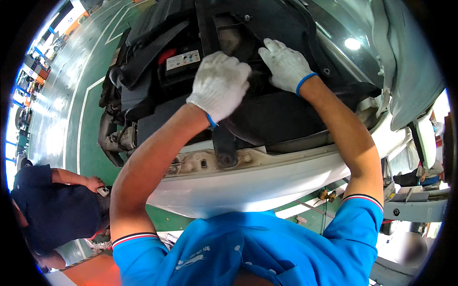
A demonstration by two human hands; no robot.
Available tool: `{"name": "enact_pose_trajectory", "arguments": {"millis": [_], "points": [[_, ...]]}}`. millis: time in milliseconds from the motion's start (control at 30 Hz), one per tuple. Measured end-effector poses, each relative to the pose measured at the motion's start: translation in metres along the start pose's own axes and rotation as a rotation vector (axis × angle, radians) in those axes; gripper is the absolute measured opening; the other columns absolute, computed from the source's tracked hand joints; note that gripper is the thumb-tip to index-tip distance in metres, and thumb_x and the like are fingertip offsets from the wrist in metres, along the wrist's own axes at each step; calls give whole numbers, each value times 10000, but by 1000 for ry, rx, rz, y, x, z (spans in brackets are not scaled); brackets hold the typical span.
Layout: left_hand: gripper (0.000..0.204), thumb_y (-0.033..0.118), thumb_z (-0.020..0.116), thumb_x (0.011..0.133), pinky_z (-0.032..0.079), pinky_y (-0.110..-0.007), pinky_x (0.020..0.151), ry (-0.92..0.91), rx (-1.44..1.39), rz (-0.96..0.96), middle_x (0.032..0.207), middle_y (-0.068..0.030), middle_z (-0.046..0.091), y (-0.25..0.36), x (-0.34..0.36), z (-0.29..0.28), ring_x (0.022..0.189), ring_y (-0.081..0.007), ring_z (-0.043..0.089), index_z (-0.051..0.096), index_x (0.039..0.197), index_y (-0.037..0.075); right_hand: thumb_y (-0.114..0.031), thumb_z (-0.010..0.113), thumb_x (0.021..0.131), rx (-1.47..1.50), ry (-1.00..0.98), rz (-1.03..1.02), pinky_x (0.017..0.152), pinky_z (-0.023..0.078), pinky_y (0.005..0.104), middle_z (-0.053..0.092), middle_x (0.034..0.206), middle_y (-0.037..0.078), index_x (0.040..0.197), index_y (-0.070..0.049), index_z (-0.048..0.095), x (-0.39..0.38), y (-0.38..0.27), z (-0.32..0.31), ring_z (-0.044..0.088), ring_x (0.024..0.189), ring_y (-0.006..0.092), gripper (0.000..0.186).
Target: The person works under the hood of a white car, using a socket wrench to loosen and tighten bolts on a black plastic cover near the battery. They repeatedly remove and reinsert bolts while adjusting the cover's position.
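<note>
Both my hands wear white knit gloves with blue cuffs and are over a car's engine bay. My left hand [219,85] is curled into a fist beside the battery [182,60], which has a white label and a red cap on its terminal. Whatever its fingers hold, if anything, is hidden behind the knuckles. To the right, my right hand [285,66] lies with fingers stretched out on the black plastic cover [291,21]. Between the hands is a dark recess, with a greyish part [231,39] showing farther back.
The white front panel [238,183] of the car runs between my body and the engine bay. At the left a person in dark clothing [59,205] holds a small device. A pale body panel [415,62] rises at the right. The green floor [90,128] has white lines.
</note>
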State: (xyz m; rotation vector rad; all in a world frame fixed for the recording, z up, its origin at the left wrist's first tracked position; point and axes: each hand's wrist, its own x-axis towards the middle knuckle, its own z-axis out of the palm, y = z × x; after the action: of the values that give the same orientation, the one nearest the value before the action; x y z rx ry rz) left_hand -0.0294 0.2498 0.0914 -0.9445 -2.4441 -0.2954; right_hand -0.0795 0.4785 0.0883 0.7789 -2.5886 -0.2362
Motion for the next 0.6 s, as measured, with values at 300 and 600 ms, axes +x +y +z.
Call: {"name": "enact_pose_trajectory", "arguments": {"millis": [300, 600], "points": [[207, 251, 717, 896, 482, -482, 967, 101, 187, 97, 957, -102, 687, -24, 9, 9, 1014, -319, 651, 725, 1047, 109, -114, 784, 770, -14, -199, 67, 1097, 524, 452, 484, 1547, 225, 1365, -32, 556, 8, -2, -6, 510, 1419, 393, 642], [273, 316, 729, 904, 484, -481, 994, -107, -43, -133, 994, -140, 700, 44, 2, -6, 1034, -342, 669, 715, 1038, 78, -150, 749, 824, -45, -229, 49, 1093, 528, 456, 475, 1558, 225, 1375, -32, 552, 6, 1, -8, 503, 1429, 379, 597]]}}
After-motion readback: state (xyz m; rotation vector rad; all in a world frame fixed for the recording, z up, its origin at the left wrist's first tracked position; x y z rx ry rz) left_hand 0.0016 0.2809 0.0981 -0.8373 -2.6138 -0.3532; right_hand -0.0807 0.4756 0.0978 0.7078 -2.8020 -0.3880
